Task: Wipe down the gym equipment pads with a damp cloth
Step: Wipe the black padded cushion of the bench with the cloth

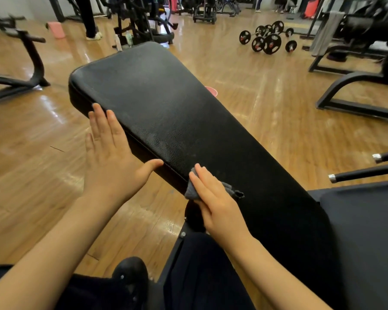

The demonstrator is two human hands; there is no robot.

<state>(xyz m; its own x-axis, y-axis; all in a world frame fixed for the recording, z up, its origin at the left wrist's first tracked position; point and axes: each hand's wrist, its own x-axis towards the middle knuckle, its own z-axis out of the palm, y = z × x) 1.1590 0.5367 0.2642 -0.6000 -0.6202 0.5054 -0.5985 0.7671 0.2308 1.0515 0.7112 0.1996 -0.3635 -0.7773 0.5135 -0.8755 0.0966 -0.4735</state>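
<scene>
A long black bench pad (pixel 177 113) slopes away from me across the middle of the view. My right hand (pixel 215 202) lies flat with straight fingers on a small grey cloth (pixel 230 190), pressing it against the pad's near left edge. Only the cloth's ends show around the hand. My left hand (pixel 112 153) is spread out at the pad's left side, fingers straight and thumb touching the pad's edge seam. It holds nothing.
A second dark seat pad (pixel 365 231) sits at the right, with two chrome-tipped handles (pixel 354 173) above it. Barbells with plates (pixel 269 39) lie on the wooden floor beyond. Black machine frames (pixel 336 95) stand left and right. A person's legs (pixel 90 19) are far back.
</scene>
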